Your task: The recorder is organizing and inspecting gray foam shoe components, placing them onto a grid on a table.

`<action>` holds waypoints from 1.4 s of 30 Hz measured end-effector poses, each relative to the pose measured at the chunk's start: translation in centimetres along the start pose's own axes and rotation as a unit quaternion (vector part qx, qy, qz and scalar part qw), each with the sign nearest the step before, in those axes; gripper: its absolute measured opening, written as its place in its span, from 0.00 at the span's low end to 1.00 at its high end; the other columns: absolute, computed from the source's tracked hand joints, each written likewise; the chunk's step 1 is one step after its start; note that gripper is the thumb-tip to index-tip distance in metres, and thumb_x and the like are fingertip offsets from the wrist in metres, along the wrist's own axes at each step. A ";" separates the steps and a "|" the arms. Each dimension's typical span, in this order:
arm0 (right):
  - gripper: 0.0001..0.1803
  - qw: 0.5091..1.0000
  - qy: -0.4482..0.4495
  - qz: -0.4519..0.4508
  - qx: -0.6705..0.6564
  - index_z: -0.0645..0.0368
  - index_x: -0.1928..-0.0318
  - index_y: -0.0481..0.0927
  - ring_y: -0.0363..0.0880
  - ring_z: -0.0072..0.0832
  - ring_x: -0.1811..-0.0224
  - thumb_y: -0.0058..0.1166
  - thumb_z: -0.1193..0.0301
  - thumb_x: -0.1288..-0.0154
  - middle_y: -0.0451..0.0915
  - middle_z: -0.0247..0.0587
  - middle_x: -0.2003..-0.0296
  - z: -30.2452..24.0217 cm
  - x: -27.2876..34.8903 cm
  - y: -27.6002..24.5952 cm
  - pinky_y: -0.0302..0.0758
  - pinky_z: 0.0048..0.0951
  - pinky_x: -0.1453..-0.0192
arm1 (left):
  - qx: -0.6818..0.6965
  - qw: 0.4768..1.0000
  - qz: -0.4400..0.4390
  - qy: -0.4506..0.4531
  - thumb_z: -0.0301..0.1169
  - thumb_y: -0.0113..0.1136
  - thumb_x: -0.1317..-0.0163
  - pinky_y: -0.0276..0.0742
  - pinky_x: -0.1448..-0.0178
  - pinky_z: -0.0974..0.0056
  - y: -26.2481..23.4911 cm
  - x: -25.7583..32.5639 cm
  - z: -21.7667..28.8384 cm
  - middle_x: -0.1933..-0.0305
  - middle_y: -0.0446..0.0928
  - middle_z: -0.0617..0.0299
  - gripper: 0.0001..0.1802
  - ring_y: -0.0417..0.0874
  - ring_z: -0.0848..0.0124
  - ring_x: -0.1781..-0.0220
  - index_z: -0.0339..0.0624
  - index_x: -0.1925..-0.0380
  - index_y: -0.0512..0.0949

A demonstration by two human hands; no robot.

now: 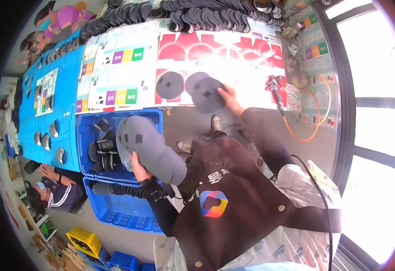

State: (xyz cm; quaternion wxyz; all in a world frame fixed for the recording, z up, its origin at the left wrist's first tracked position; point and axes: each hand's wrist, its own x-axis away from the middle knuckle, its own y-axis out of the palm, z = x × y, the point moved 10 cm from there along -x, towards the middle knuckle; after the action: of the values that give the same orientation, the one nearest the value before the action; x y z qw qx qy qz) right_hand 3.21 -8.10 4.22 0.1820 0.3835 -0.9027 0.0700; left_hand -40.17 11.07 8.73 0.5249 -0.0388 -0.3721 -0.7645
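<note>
Right hand [232, 98] nearly closed, thumb and fingers pinching the right edge of a dark grey round pad [212, 101] with a black square patch. Pad sits over the near edge of the worktop [256, 92], overlapping another grey pad just behind it; blur hides exactly how they meet.

Left hand [139, 168] partly closed around the near left side of a stack of grey pads [154, 151], fanned toward the near right, top one also with a black square patch. Stack is held in front of the worktop, over the right side of a blue crate [157, 118]. Dark curved pieces [106, 147] lie loose in that crate.

Single grey pad [169, 85] flat on the worktop, left of the overlapping pair. Red and white printed sheet [220, 50] beyond. Far edge: long nested rows of dark curved pads [206, 19]. Right end: a small metal tool [275, 86] on an orange hose [297, 137]. Near left: second blue crate [129, 212], dark pieces lined up inside.
</note>
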 end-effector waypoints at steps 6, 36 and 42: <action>0.22 0.982 0.059 0.129 -0.123 0.58 0.37 0.77 0.78 0.26 0.48 0.56 0.63 0.26 0.83 0.34 0.50 9.5 -3.3 -15.2 0.76 0.30 0.42 | 0.004 1.000 0.025 -0.002 0.46 0.48 0.23 0.75 0.35 0.55 2.0 1.1 -0.3 0.38 0.77 0.58 0.27 0.79 0.63 0.39 0.41 0.34 0.69; 0.22 0.976 -0.047 -0.210 0.033 0.62 0.47 0.78 0.78 0.18 0.57 0.71 0.66 0.37 0.81 0.39 0.58 -14.3 3.4 7.1 0.75 0.23 0.55 | -0.103 0.989 -0.108 0.019 0.31 0.56 0.27 0.75 0.36 0.60 21.6 -1.5 -4.3 0.40 0.79 0.56 0.21 0.80 0.66 0.40 0.36 0.37 0.72; 0.14 0.978 -0.175 -0.035 0.112 0.62 0.64 0.80 0.79 0.19 0.66 0.72 0.68 0.42 0.82 0.36 0.68 -15.1 3.8 3.9 0.76 0.25 0.62 | -0.120 0.993 -0.007 0.001 0.32 0.60 0.29 0.77 0.41 0.61 16.4 -3.2 -4.8 0.42 0.80 0.56 0.22 0.82 0.66 0.44 0.35 0.39 0.73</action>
State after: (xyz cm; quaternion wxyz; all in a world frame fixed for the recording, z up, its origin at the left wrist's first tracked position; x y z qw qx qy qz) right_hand 2.14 -3.92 19.63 -0.0203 0.4391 -0.8931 0.0958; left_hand -23.52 7.77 12.49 0.5112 -0.0979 -0.2773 -0.8076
